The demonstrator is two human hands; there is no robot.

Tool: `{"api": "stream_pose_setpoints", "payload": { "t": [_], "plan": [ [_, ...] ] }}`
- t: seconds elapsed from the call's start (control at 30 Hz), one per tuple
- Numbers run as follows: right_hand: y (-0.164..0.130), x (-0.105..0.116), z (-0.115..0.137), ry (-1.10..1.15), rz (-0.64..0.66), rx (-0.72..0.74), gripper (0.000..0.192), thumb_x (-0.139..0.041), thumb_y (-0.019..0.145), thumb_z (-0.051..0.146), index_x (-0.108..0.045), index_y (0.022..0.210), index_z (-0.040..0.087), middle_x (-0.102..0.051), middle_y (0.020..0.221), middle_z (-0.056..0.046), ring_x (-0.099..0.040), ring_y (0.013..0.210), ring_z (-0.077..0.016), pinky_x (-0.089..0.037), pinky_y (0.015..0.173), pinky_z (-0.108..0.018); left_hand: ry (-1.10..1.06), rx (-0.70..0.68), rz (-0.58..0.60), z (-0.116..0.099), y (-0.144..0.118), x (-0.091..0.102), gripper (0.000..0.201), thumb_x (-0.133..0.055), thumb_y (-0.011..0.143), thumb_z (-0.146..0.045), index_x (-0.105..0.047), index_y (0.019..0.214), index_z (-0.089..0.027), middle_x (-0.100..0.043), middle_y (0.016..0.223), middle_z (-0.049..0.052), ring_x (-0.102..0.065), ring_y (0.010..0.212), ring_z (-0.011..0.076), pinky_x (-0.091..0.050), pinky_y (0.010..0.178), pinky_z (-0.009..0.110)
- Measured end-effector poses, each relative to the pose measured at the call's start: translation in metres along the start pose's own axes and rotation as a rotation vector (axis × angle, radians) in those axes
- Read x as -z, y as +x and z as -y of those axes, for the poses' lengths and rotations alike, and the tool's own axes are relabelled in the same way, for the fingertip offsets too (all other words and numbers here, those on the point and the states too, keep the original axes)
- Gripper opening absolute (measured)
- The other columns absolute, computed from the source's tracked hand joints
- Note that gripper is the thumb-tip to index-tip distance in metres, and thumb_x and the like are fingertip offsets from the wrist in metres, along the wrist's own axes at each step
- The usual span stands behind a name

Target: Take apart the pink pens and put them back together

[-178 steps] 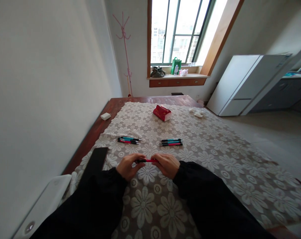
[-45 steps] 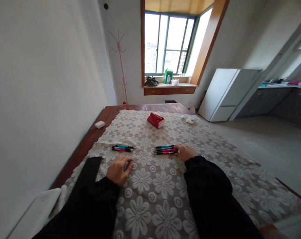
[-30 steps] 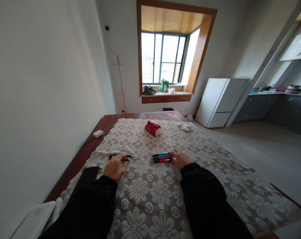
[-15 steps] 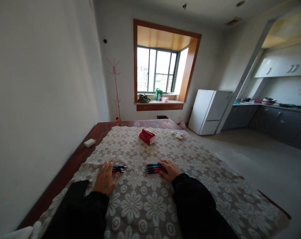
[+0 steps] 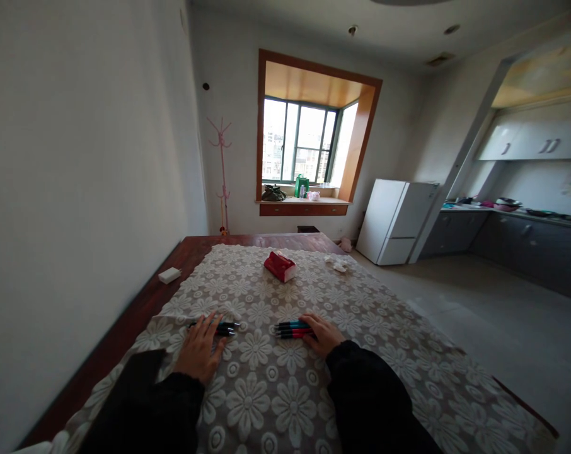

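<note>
Left hand (image 5: 198, 349): palm down, fingers slightly spread, thumb apart; the fingers lie over the left pens (image 5: 226, 331), hiding their rear parts. Right hand (image 5: 322, 334): fingers bent over the rear ends of the right pens (image 5: 292, 330), thumb on the near side, fingers on the far side, the ends between; cannot tell whether they grip or only rest. Both groups lie flat on the flowered cloth (image 5: 248, 403), well apart from each other, with bare cloth between. Long axes run crosswise, left to right, the pens in each group close to parallel. Left tips point right, right tips point left, so the groups face one another. Red and teal barrels show on the right; the left ones are mostly covered. Farther out: red packet (image 5: 280, 267) beyond the pens, crumpled tissue (image 5: 336, 264) to its right, small white box (image 5: 169, 275) on the bare wooden table edge (image 5: 125, 334), left.
</note>
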State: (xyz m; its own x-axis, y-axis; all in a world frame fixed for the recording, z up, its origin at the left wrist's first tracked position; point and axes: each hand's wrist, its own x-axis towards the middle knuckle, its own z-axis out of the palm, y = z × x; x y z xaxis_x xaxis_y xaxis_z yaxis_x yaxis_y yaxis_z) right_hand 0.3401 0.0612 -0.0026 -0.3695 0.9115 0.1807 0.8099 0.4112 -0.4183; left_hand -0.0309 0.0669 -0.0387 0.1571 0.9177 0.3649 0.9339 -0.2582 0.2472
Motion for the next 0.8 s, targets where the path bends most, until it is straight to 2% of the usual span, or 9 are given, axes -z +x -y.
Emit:
{"api": "stream_pose_setpoints", "payload": {
  "t": [0.17, 0.27, 0.37, 0.5, 0.7, 0.8],
  "plan": [
    [0.001, -0.006, -0.001, 0.02, 0.031, -0.035, 0.074, -0.06, 0.078, 0.031, -0.036, 0.147, 0.016, -0.039, 0.149, -0.014, -0.034, 0.138, -0.0293, -0.031, 0.113, -0.044, 0.031, 0.067, 0.018, -0.005, -0.001, 0.006, 0.055, -0.045, 0.088, -0.034, -0.044, 0.142, -0.019, -0.041, 0.149, 0.009, -0.026, 0.142, 0.0303, -0.023, 0.114, 0.051],
    [0.003, -0.013, -0.003, 0.018, 0.048, -0.039, 0.074, -0.059, 0.081, 0.037, -0.037, 0.147, 0.013, -0.037, 0.15, -0.016, -0.027, 0.142, -0.0327, -0.025, 0.116, -0.048, 0.072, 0.101, 0.011, -0.01, -0.003, 0.008, 0.055, -0.044, 0.089, -0.033, -0.044, 0.142, -0.021, -0.041, 0.149, 0.008, -0.022, 0.143, 0.031, -0.021, 0.114, 0.053],
    [0.003, -0.016, -0.007, 0.038, 0.053, -0.054, 0.071, -0.058, 0.081, 0.034, -0.039, 0.146, 0.013, -0.039, 0.149, -0.016, -0.027, 0.141, -0.0327, -0.025, 0.116, -0.049, 0.118, 0.123, -0.01, -0.014, -0.004, 0.008, 0.054, -0.043, 0.089, -0.033, -0.045, 0.142, -0.022, -0.04, 0.15, 0.007, -0.02, 0.143, 0.031, -0.019, 0.114, 0.053],
    [0.002, -0.013, -0.012, 0.077, 0.027, -0.095, 0.078, -0.061, 0.076, 0.029, -0.034, 0.148, 0.013, -0.036, 0.15, -0.016, -0.028, 0.142, -0.0295, -0.027, 0.115, -0.045, 0.154, 0.131, -0.02, -0.016, -0.006, 0.007, 0.054, -0.041, 0.09, -0.034, -0.044, 0.142, -0.02, -0.038, 0.151, 0.006, -0.02, 0.143, 0.0319, -0.017, 0.114, 0.054],
    [0.001, -0.01, -0.015, 0.153, 0.013, -0.084, 0.063, -0.066, 0.073, 0.026, -0.051, 0.134, 0.018, -0.045, 0.144, -0.015, -0.037, 0.137, -0.0306, -0.03, 0.113, -0.047, 0.128, 0.138, -0.008, -0.016, -0.006, 0.006, 0.054, -0.042, 0.09, -0.036, -0.045, 0.142, -0.022, -0.039, 0.151, 0.006, -0.021, 0.143, 0.0318, -0.017, 0.115, 0.053],
    [0.003, -0.011, -0.022, 0.23, -0.051, -0.106, 0.075, -0.071, 0.067, 0.024, -0.046, 0.137, 0.021, -0.045, 0.144, -0.013, -0.039, 0.136, -0.03, -0.031, 0.112, -0.047, 0.128, 0.149, -0.005, -0.015, -0.006, 0.006, 0.055, -0.041, 0.09, -0.037, -0.044, 0.142, -0.021, -0.037, 0.152, 0.006, -0.021, 0.143, 0.032, -0.018, 0.114, 0.053]
  ]
}}
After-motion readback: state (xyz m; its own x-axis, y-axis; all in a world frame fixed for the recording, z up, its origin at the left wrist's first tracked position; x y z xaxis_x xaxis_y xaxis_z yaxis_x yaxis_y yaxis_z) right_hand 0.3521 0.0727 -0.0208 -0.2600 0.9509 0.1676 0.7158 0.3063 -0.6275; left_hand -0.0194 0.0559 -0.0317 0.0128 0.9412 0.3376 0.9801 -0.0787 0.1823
